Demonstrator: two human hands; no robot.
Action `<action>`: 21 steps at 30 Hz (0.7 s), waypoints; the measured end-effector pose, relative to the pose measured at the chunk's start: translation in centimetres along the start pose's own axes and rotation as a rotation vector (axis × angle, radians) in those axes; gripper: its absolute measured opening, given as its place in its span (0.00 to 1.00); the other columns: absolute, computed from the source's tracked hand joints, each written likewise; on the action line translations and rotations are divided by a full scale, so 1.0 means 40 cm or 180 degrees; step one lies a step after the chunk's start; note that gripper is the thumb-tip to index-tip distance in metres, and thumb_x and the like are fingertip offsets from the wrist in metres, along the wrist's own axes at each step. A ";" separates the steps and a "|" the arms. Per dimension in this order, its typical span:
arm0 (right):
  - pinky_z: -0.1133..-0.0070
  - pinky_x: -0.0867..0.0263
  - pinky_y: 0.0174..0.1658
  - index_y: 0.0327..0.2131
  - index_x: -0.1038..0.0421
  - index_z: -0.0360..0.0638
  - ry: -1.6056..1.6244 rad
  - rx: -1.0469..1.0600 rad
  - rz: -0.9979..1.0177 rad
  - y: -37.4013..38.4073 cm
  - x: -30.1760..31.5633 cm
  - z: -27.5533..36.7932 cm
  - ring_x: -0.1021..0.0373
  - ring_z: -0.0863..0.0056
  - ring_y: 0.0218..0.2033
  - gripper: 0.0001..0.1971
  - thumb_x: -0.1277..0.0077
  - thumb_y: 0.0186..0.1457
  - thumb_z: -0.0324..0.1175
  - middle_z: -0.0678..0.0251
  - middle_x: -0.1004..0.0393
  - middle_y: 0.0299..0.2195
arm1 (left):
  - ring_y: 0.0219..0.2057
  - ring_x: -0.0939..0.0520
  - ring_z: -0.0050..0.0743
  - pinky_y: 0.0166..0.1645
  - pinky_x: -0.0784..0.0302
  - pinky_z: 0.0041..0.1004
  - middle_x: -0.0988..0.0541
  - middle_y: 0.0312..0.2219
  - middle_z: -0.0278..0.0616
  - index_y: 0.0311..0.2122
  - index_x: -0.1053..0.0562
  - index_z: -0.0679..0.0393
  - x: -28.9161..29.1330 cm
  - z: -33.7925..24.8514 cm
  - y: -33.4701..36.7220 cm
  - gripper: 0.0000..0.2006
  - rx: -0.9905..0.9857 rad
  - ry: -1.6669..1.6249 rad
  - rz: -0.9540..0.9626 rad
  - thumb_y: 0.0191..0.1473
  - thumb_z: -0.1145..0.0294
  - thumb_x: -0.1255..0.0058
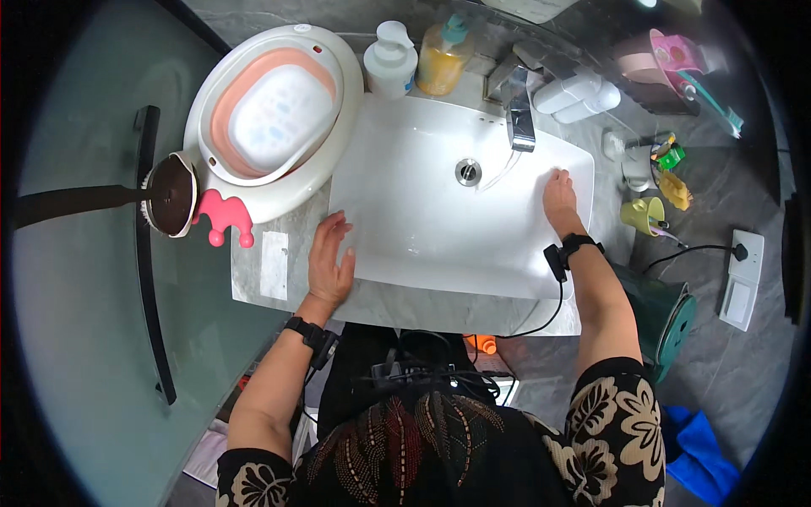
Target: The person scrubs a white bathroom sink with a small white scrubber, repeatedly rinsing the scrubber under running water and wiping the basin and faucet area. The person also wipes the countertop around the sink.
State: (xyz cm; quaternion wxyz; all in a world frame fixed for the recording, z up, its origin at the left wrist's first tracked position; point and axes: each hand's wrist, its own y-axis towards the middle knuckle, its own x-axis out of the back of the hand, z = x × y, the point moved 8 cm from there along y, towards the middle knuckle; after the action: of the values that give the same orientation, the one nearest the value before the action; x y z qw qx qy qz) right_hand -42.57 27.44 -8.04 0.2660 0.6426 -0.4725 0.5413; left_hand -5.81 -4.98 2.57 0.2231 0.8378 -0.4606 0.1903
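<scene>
A white rectangular sink basin (405, 220) lies in front of me, with a thin stream of water (503, 173) falling from the dark square faucet (519, 118) beside the metal drain (467, 172). My right hand (560, 201) is down inside the basin against its right side; its fingers are foreshortened and no object shows in them. At the basin's left front corner, my left hand (328, 264) is open, fingers stretched forward, thumb apart, holding nothing. Each wrist wears a black strap with a small device and a cable.
Left of the basin rest a pink-and-white washbasin (224, 110), a brown long-handled brush (171, 198) and a pink crown-shaped piece (226, 216). Behind are a white pump bottle (391, 61) and a yellow soap bottle (442, 59). A yellow-green cup (639, 215) and green bin (663, 329) are at right.
</scene>
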 end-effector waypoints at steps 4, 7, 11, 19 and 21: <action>0.72 0.34 0.40 0.32 0.30 0.35 -0.1242 0.1569 0.0551 -0.117 -0.098 0.027 0.31 0.63 0.37 0.09 0.58 0.50 0.28 0.57 0.30 0.32 | 0.47 0.29 0.48 0.48 0.31 0.36 0.33 0.48 0.52 0.43 0.31 0.65 -0.007 0.007 0.004 0.17 -0.0068 0.0057 -0.0039 0.51 0.65 0.59; 0.69 0.34 0.37 0.24 0.29 0.37 0.0234 0.1405 0.0806 -0.262 -0.030 0.095 0.30 0.59 0.30 0.06 0.57 0.46 0.27 0.55 0.28 0.27 | 0.48 0.30 0.50 0.50 0.32 0.37 0.33 0.48 0.52 0.43 0.32 0.65 -0.001 0.020 -0.013 0.17 0.0017 0.0007 -0.0062 0.49 0.67 0.58; 0.65 0.32 0.39 0.22 0.29 0.38 0.0846 0.2179 0.1385 -0.369 0.069 0.284 0.29 0.53 0.32 0.06 0.47 0.43 0.30 0.49 0.27 0.26 | 0.48 0.30 0.52 0.52 0.33 0.38 0.32 0.48 0.52 0.43 0.32 0.64 -0.004 0.019 -0.006 0.17 0.0065 -0.0141 -0.0046 0.48 0.69 0.56; 0.67 0.36 0.42 0.34 0.31 0.36 0.2496 0.2766 0.1598 -0.339 0.180 0.831 0.33 0.55 0.38 0.11 0.52 0.43 0.25 0.53 0.32 0.32 | 0.47 0.30 0.53 0.52 0.33 0.38 0.32 0.47 0.53 0.41 0.31 0.65 0.014 0.028 -0.013 0.16 0.0108 -0.0074 -0.0125 0.47 0.67 0.56; 0.68 0.35 0.40 0.33 0.31 0.36 0.3164 0.2455 0.0962 -0.231 0.194 0.867 0.31 0.58 0.33 0.08 0.54 0.48 0.27 0.53 0.31 0.32 | 0.47 0.30 0.53 0.52 0.33 0.39 0.32 0.47 0.53 0.41 0.31 0.65 0.007 0.025 -0.007 0.16 0.0066 -0.0094 -0.0095 0.46 0.67 0.56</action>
State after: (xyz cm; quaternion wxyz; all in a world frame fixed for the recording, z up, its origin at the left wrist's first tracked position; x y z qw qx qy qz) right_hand -19.13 -0.85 -8.57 0.1239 0.2911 -0.1499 0.9367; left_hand -5.32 -5.61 1.84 0.2103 0.8496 -0.4493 0.1793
